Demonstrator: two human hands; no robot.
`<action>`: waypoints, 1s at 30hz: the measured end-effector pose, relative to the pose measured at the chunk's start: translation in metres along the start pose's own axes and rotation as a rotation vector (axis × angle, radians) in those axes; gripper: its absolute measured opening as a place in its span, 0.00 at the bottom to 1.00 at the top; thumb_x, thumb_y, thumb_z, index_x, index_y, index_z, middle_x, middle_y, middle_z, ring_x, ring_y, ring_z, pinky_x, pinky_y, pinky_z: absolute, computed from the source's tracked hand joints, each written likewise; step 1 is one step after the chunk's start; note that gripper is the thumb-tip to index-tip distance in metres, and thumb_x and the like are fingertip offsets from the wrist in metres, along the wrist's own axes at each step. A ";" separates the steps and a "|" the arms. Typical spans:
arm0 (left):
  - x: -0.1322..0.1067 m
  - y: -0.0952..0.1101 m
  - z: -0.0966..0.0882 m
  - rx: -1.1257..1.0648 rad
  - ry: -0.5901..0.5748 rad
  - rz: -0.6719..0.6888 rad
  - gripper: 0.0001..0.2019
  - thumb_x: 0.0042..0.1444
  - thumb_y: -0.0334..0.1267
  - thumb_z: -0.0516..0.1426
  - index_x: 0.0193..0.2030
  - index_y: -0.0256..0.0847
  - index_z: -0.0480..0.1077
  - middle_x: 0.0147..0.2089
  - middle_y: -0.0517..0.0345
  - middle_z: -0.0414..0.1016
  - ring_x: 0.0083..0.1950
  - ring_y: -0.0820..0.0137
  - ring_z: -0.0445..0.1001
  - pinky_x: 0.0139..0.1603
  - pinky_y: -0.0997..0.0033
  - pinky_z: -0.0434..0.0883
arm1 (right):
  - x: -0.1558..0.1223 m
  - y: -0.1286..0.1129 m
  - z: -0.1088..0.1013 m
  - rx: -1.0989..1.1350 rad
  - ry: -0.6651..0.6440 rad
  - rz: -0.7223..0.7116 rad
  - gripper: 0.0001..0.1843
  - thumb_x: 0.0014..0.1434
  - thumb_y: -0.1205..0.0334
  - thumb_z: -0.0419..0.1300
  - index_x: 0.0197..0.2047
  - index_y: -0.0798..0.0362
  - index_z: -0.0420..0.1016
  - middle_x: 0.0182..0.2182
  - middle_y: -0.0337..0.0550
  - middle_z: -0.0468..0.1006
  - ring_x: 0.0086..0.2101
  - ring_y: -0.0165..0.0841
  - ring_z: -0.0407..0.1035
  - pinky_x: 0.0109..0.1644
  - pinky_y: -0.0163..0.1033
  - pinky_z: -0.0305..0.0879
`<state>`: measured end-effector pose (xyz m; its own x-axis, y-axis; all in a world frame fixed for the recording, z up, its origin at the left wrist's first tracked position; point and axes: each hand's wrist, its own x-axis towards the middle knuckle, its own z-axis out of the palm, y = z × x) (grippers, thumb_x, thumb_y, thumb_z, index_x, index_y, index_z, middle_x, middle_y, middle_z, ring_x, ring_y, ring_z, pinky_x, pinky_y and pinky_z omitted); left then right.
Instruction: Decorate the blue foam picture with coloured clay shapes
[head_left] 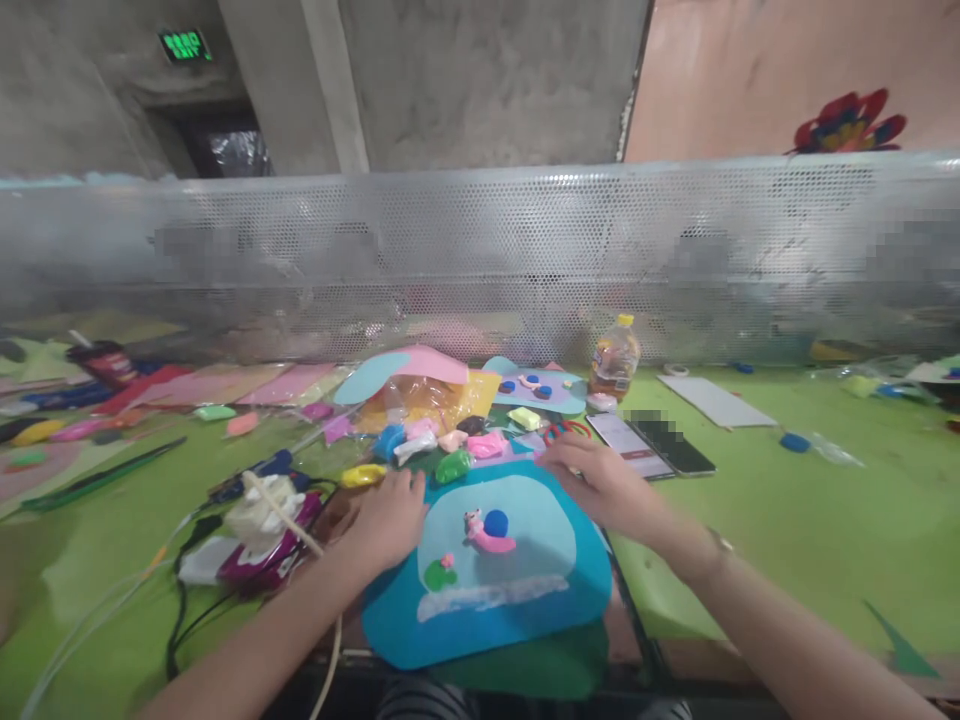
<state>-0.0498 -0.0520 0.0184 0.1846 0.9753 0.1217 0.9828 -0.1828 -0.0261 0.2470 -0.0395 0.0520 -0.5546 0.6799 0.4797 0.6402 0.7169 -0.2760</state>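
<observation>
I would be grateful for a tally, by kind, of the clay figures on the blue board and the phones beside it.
Clay snail: 1
Green clay leaf: 1
White clay strip: 1
Phones: 2
Total: 5

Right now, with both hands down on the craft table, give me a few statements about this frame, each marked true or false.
1. The left hand and right hand both rest at the far edge of the blue board. True.
2. The clay snail on the board has a green shell. False: the shell is blue and the body is pink.
3. A bottle with a yellow cap stands near the perforated metal screen. True.
4. The right hand grips the scissors. False: they lie on the table by its fingertips, and the hand is open.
5. The phones lie left of the left hand. False: they lie right of the right hand.
</observation>
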 end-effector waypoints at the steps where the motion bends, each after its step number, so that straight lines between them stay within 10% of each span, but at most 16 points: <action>1: 0.001 -0.003 0.004 0.011 -0.037 -0.049 0.18 0.58 0.40 0.51 0.50 0.30 0.67 0.49 0.34 0.68 0.53 0.48 0.66 0.49 0.52 0.64 | 0.003 0.008 0.007 0.000 -0.069 0.084 0.14 0.64 0.61 0.50 0.52 0.51 0.68 0.49 0.48 0.71 0.47 0.35 0.67 0.50 0.43 0.65; 7: 0.017 -0.025 0.011 -0.050 -0.097 -0.133 0.21 0.57 0.49 0.50 0.46 0.32 0.67 0.48 0.36 0.69 0.50 0.51 0.69 0.46 0.59 0.66 | 0.019 0.051 0.054 -0.003 -0.249 0.382 0.29 0.50 0.62 0.60 0.56 0.59 0.66 0.57 0.60 0.63 0.56 0.49 0.58 0.54 0.48 0.60; 13: 0.038 -0.042 0.008 -0.181 -0.188 -0.110 0.15 0.51 0.42 0.55 0.44 0.38 0.68 0.42 0.51 0.74 0.42 0.61 0.74 0.36 0.71 0.68 | 0.016 0.056 0.051 0.092 -0.294 0.491 0.32 0.44 0.61 0.63 0.55 0.54 0.66 0.47 0.50 0.73 0.42 0.40 0.69 0.38 0.38 0.66; 18: 0.046 -0.052 0.002 -0.149 -0.213 -0.096 0.06 0.47 0.37 0.57 0.33 0.39 0.69 0.37 0.55 0.75 0.38 0.61 0.74 0.33 0.71 0.66 | 0.014 0.044 0.055 0.096 -0.284 0.490 0.12 0.46 0.61 0.61 0.36 0.53 0.72 0.33 0.42 0.75 0.33 0.35 0.69 0.31 0.35 0.60; 25: 0.052 -0.037 -0.025 0.044 -0.056 -0.094 0.20 0.45 0.31 0.55 0.48 0.32 0.67 0.47 0.32 0.70 0.52 0.43 0.67 0.47 0.51 0.63 | 0.019 0.036 0.079 0.052 -0.206 0.416 0.19 0.51 0.61 0.60 0.47 0.54 0.69 0.35 0.45 0.75 0.36 0.37 0.69 0.32 0.35 0.57; 30: 0.069 -0.012 -0.036 -0.020 -0.151 0.213 0.31 0.40 0.35 0.60 0.56 0.44 0.64 0.57 0.49 0.67 0.59 0.55 0.63 0.53 0.67 0.62 | 0.015 0.046 0.074 0.020 -0.178 0.293 0.25 0.52 0.60 0.62 0.53 0.54 0.65 0.33 0.43 0.73 0.34 0.35 0.69 0.35 0.35 0.61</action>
<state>-0.0492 0.0127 0.0629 0.3867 0.9216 -0.0340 0.9218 -0.3874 -0.0159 0.2284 0.0148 -0.0150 -0.4340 0.8724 0.2250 0.7762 0.4888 -0.3981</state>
